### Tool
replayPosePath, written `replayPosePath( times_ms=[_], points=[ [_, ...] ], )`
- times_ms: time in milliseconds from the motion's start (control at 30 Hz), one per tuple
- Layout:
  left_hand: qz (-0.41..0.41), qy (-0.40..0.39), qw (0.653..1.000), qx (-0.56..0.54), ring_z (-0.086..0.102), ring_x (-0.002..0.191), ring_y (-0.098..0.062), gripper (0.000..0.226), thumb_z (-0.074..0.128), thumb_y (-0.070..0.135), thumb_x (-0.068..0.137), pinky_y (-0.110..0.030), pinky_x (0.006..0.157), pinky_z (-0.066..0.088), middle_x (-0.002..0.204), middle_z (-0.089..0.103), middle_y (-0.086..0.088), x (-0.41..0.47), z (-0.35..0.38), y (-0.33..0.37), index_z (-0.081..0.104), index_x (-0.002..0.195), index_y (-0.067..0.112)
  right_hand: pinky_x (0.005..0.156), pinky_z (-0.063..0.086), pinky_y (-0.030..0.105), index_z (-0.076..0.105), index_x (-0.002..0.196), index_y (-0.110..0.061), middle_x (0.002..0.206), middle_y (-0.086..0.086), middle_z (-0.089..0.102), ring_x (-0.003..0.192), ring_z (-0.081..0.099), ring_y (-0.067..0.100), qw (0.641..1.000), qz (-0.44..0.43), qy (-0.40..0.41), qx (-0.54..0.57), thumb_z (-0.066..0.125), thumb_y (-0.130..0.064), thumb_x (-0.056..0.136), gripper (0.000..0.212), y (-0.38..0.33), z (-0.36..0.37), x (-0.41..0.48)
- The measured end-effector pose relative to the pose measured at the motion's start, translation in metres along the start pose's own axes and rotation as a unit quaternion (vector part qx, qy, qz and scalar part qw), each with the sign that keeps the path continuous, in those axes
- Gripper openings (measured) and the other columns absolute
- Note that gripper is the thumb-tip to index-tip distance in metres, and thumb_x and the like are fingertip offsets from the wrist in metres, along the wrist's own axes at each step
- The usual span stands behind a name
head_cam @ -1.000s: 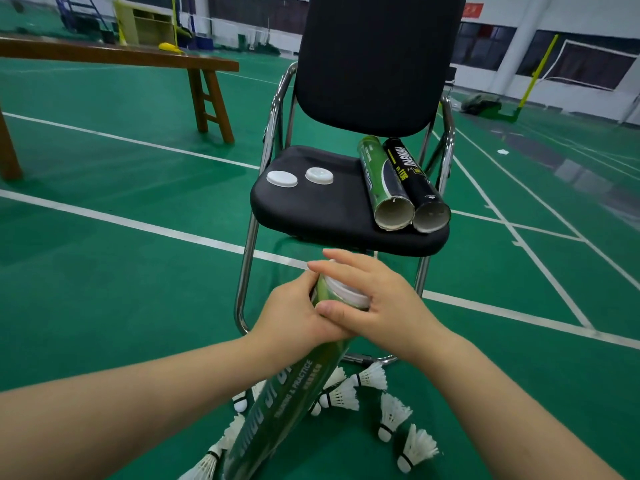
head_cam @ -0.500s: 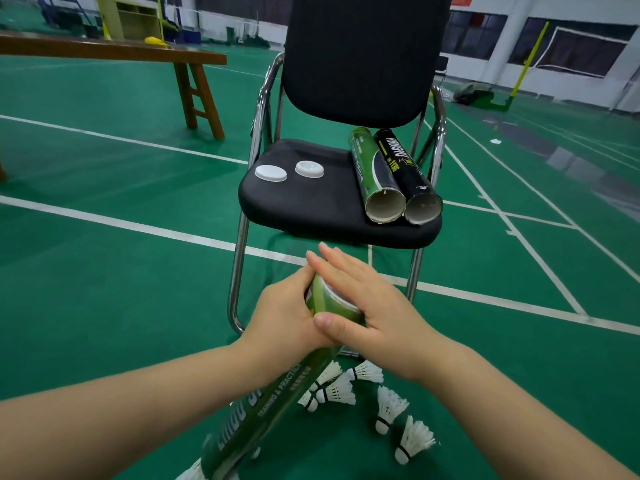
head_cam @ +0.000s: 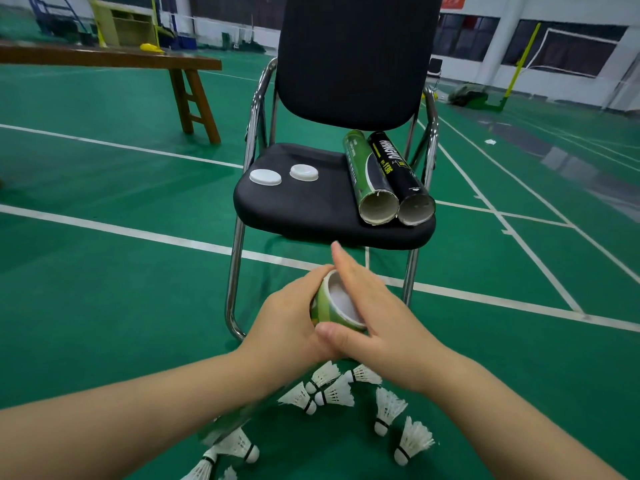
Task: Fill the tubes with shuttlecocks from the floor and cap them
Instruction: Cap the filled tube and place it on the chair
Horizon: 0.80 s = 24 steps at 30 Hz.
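Change: the right hand (head_cam: 377, 327) has flattened. Its fingers (head_cam: 349, 271), curled over the tube end a second ago, now lie straight, and more of the cap (head_cam: 341, 301) shows beside them.
Grip: the left hand (head_cam: 287, 320) is wrapped round the upper end of the held tube (head_cam: 323, 308), with its fingers curled on the wall just below the rim.
Press: the right hand's fingers are straight and pressed together, laid across the right part of the cap. The thumb lies low on the tube end, touching the left hand.
Tube position: the held tube is green and tilted, mouth toward the camera, in front of the chair (head_cam: 311, 209) and above the floor (head_cam: 104, 306).
Cap position: the cap is white and seated inside the held tube's mouth.
Seat, right: a green tube (head_cam: 369, 181) and a black tube (head_cam: 398, 174) lie side by side, touching, with their open mouths toward the camera.
Seat, left: two white loose caps (head_cam: 265, 177) lie near each other, apart.
Floor: white shuttlecocks (head_cam: 388, 407) lie scattered below the hands, some partly hidden by the forearms.
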<state>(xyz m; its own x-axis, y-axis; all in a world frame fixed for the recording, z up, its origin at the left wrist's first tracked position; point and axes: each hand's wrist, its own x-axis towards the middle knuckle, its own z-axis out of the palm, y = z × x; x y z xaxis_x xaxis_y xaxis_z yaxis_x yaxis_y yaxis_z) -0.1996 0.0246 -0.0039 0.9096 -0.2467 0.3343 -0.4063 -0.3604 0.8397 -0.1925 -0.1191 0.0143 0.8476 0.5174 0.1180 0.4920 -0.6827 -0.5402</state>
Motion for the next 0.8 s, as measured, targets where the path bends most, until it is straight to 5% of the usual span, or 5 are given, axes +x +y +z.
replayPosePath(
  times_ms=[200,333,500,667,800],
  points=[
    [0.022,0.009,1.0,0.014,0.057,0.092,0.005,0.057,0.077,0.031,0.056,-0.01,0.077,0.044,0.102,0.06,0.026,-0.003,-0.001,-0.011,0.05,0.102,0.05,0.097,0.032,0.021,0.007,0.146,-0.039,0.151,-0.013,0.024,0.133,0.032,0.009,0.989,0.139,0.028,0.042,0.065,-0.054,0.073,0.094,-0.02,-0.002,0.009],
    [0.016,-0.022,0.999,0.034,0.049,0.111,0.004,0.077,0.087,0.026,0.055,-0.026,0.093,0.045,0.118,0.054,0.024,0.009,-0.009,-0.018,0.045,0.114,0.052,0.071,0.045,0.019,0.047,0.118,-0.034,0.11,-0.012,0.057,0.096,0.054,0.007,0.975,0.159,0.13,0.079,0.071,-0.037,0.068,0.056,-0.024,0.001,0.015],
    [-0.013,-0.079,0.978,0.195,0.009,0.14,-0.01,0.115,0.085,0.045,0.051,-0.036,0.113,0.018,0.155,0.007,0.004,0.028,-0.04,-0.019,0.015,0.142,0.042,0.061,0.04,0.012,0.048,0.1,-0.031,0.091,-0.018,0.055,0.083,0.053,0.0,0.957,0.143,0.233,0.098,0.076,-0.036,0.066,0.044,-0.033,0.004,0.017],
    [-0.157,-0.064,0.977,0.133,0.02,0.137,-0.014,0.101,0.074,0.043,0.069,-0.026,0.106,0.02,0.154,0.015,0.002,0.044,-0.087,-0.013,0.009,0.146,0.03,0.058,0.037,0.0,0.049,0.099,-0.029,0.089,-0.02,0.053,0.073,0.05,-0.016,0.931,0.103,0.308,0.167,0.077,-0.037,0.065,0.045,-0.046,-0.015,0.02],
    [-0.269,0.001,0.962,0.041,0.024,0.137,-0.025,0.111,0.065,0.061,0.064,-0.045,0.107,0.026,0.154,0.014,-0.004,0.053,-0.102,-0.007,-0.004,0.146,0.032,0.057,0.038,0.001,0.05,0.103,-0.027,0.091,-0.017,0.054,0.073,0.049,-0.018,0.902,0.086,0.359,0.226,0.077,-0.039,0.067,0.046,-0.054,-0.023,0.031]
  ],
)
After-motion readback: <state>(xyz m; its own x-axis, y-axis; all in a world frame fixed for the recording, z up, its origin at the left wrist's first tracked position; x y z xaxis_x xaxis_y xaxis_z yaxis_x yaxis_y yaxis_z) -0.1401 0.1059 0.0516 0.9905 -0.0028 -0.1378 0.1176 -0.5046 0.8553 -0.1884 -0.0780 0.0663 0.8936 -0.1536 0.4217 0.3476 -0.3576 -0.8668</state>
